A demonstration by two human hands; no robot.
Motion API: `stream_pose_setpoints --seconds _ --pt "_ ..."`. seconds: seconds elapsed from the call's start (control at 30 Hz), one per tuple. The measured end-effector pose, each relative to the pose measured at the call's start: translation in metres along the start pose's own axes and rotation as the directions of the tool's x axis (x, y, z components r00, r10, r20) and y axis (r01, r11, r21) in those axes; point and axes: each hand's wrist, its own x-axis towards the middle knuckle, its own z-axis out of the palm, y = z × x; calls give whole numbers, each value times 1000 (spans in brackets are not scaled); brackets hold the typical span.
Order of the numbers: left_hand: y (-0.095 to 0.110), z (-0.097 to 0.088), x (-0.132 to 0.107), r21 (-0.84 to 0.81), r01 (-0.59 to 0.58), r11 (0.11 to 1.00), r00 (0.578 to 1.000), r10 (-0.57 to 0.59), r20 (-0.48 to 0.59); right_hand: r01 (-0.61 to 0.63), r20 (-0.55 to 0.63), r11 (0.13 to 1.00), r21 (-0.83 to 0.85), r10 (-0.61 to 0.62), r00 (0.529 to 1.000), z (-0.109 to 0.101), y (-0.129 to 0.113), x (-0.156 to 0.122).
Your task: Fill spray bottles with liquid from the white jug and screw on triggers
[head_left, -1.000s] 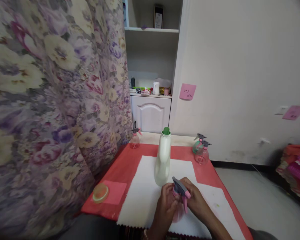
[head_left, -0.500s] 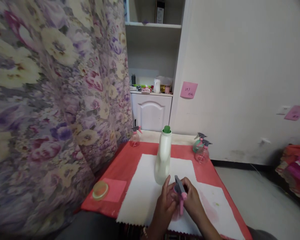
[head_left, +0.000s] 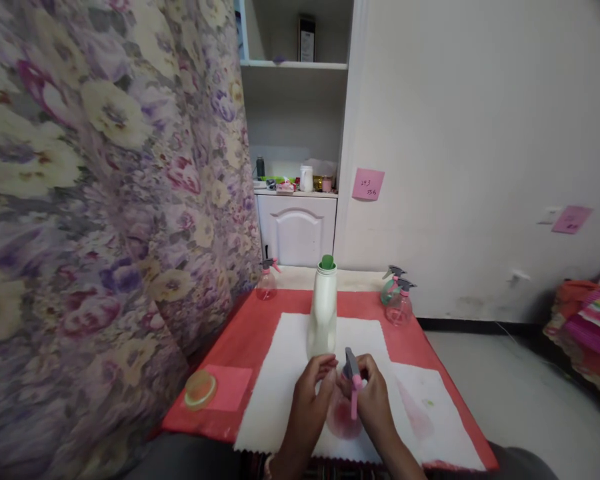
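Observation:
A spray bottle [head_left: 345, 419] with a see-through pinkish body stands on the white cloth close to me. Its head is grey with a pink nozzle and trigger. My right hand [head_left: 375, 398] has its fingers closed around the neck, just under the head. My left hand [head_left: 305, 400] is at the bottle's left side, fingers loosely curved and thumb apart from them; whether it touches the bottle is hard to see. Just beyond my hands a tall whitish jug [head_left: 323, 313] stands upright, a green piece [head_left: 327, 262] in its mouth.
The white cloth [head_left: 270, 387] covers part of the red table [head_left: 225, 347]. At the left lies a round lid-like piece [head_left: 200, 390] by a pink paper [head_left: 237, 389]. Other spray bottles stand at the far left [head_left: 267, 287] and far right [head_left: 399, 310]. A floral curtain [head_left: 115, 200] hangs at the left.
My left hand has moved left, off the spray bottle's neck area, and its fingers have loosened. My right hand stays at the neck. The view has shifted slightly.

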Motion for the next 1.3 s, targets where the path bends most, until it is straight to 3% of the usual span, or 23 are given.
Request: stream_pose_setpoints --seconds 0.1,0.23,0.4,0.77,1.03,1.13,1.3 --pt "38 5 10 135 -111 985 994 111 12 5 -24 1000 6 -5 1000 4 1 0" --pt "63 13 19 245 -249 937 956 197 215 24 -60 1000 9 -24 998 7 0 1" --pt "50 13 22 206 -144 968 978 108 177 41 -84 999 28 -39 996 11 -1 0" --pt "44 13 34 245 -81 966 977 29 212 165 -52 983 84 -161 986 11 1 8" --pt "43 12 34 297 -137 945 974 74 214 192 159 973 124 -211 965 -19 -9 13" --pt "45 13 36 298 -145 943 976 86 200 176 122 977 124 -191 974 -18 -11 15" --pt "45 13 36 281 -115 953 981 65 182 118 -37 986 113 -115 993 0 -8 11"
